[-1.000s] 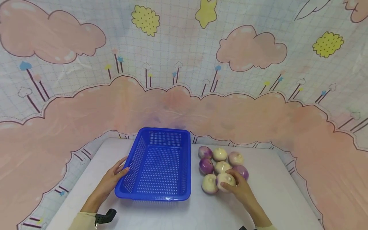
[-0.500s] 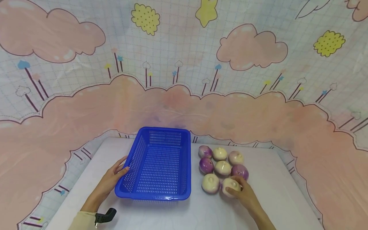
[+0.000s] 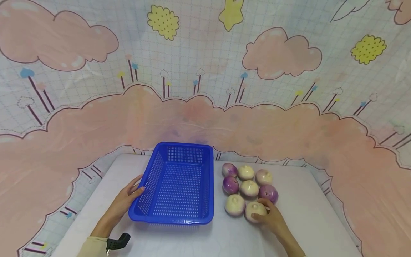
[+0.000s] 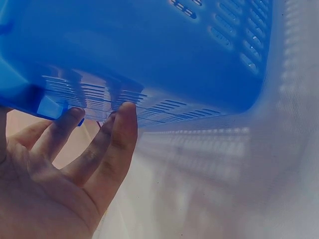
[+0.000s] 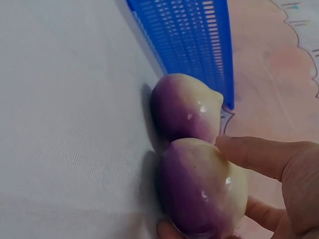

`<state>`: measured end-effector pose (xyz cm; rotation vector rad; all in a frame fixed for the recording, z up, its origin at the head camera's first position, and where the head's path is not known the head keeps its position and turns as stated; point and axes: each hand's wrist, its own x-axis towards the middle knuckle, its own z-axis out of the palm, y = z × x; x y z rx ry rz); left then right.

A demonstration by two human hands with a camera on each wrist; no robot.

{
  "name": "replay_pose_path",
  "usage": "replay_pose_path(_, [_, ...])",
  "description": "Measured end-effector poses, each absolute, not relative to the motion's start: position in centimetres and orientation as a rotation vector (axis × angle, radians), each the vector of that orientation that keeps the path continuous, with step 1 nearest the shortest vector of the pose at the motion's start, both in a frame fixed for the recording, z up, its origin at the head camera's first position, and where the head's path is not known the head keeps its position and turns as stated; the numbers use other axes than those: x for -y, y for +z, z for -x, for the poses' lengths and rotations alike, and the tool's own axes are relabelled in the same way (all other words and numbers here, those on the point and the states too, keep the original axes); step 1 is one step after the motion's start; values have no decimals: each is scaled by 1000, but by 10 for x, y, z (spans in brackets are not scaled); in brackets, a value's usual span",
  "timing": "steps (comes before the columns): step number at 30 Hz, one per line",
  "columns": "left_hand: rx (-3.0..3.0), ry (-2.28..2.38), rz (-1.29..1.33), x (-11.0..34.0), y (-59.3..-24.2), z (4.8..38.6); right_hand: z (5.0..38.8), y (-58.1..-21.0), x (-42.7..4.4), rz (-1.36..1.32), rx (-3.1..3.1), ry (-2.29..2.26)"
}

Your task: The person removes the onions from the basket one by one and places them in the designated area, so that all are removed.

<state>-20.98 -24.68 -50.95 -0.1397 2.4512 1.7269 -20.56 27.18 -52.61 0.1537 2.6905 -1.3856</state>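
Note:
A blue perforated plastic basket stands on the white table. My left hand holds its left rim, the thumb over the edge; in the left wrist view the left hand's fingers lie against the outer wall. To the basket's right, several purple-and-white turnips sit close together in rough rows. My right hand grips the front right turnip, pale side up, thumb at its near side and fingers around its far right. Beside it, a pale-topped turnip touches or nearly touches it. A purple turnip lies just behind.
Other turnips, such as a pale one and a purple one, fill the rows behind. A patterned cloth with clouds hangs behind the white table. A black strap device sits at my left wrist.
My right hand has drawn its turnip right and toward me, away from the middle pale one, then slightly left beside the front left turnip. My left hand and the basket have stayed put.

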Motion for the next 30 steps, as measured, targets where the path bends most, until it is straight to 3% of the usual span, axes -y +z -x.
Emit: replay_pose_path(30, [-2613,1612,139,248,-506,209,208,-509,-285,-235,-2794,-1435])
